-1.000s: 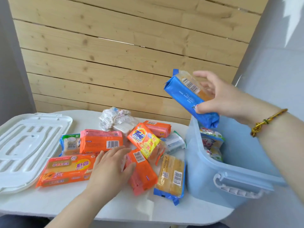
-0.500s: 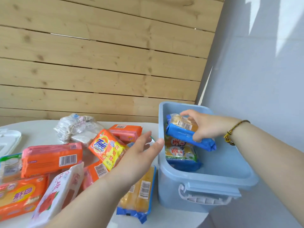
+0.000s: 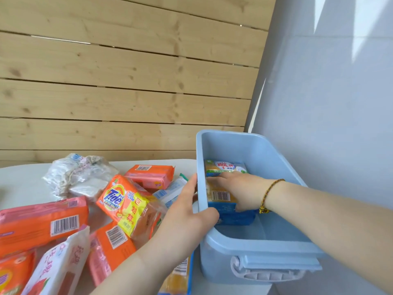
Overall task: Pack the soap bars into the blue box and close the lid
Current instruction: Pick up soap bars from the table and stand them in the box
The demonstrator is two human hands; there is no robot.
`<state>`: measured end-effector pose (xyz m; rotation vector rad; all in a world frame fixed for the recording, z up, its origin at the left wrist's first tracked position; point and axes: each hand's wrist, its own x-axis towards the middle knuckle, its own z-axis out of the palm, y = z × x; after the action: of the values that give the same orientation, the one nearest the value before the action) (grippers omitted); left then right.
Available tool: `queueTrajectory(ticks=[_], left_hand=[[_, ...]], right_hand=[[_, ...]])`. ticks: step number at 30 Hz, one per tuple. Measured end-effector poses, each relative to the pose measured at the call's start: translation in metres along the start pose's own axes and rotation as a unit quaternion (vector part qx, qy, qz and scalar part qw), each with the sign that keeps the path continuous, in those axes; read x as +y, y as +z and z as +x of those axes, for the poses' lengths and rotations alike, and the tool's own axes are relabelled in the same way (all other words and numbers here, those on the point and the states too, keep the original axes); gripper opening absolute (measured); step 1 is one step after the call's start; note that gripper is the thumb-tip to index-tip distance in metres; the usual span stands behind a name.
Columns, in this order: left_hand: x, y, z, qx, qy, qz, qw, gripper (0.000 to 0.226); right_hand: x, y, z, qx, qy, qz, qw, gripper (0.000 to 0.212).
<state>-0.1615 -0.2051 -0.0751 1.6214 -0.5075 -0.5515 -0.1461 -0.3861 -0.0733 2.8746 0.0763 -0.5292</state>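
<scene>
Fingers [image 3: 221, 180] of the right hand [image 3: 240, 190] press a soap bar [image 3: 221, 196] into the blue box [image 3: 265, 237] (left hand [image 3: 187, 211] grips its rim); next, release and fetch another.

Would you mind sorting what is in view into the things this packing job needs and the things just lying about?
Part of the job:
- blue box
- blue-wrapped soap bar under the right hand
- green-and-white soap bar already inside
- Tide soap bar
- orange soap bars
- left hand steadying the box rim

Lying about:
- crumpled clear plastic bag
</scene>
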Motion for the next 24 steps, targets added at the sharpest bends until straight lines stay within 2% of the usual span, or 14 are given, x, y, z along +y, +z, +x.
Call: queueTrajectory(ticks=[3, 6, 13, 15, 17, 19, 22, 24], left_hand=[[0.000, 0.000, 0.000, 0.001, -0.002, 0.009, 1.000, 0.071], [-0.001, 0.000, 0.000, 0.003, 0.002, 0.005, 1.000, 0.074], [-0.004, -0.001, 0.002, -0.009, 0.017, 0.024, 1.000, 0.069], [-0.004, -0.005, -0.003, -0.007, 0.029, 0.023, 0.999, 0.064], [-0.009, -0.012, -0.011, 0.008, 0.060, 0.025, 0.998, 0.042], [-0.018, -0.031, -0.025, 0.055, 0.085, 0.041, 0.994, 0.029], [-0.036, -0.069, -0.049, 0.148, 0.088, 0.107, 0.979, 0.022], [-0.050, -0.091, -0.063, 0.196, 0.082, 0.197, 0.957, 0.017]], right_hand=[[-0.001, 0.002, 0.001, 0.033, 0.013, -0.048, 0.998, 0.092], [-0.004, 0.002, 0.003, 0.081, 0.033, -0.113, 0.990, 0.083], [-0.002, 0.006, 0.006, 0.051, 0.057, -0.056, 0.996, 0.085], [-0.001, 0.003, 0.005, 0.026, 0.061, -0.011, 0.998, 0.090], [0.000, -0.002, -0.001, 0.006, 0.081, 0.084, 0.993, 0.091], [-0.003, -0.008, -0.006, 0.013, 0.096, 0.181, 0.979, 0.080], [-0.008, -0.028, -0.014, 0.069, 0.130, 0.223, 0.964, 0.061], [-0.013, -0.046, -0.017, 0.160, 0.161, 0.273, 0.935, 0.048]])
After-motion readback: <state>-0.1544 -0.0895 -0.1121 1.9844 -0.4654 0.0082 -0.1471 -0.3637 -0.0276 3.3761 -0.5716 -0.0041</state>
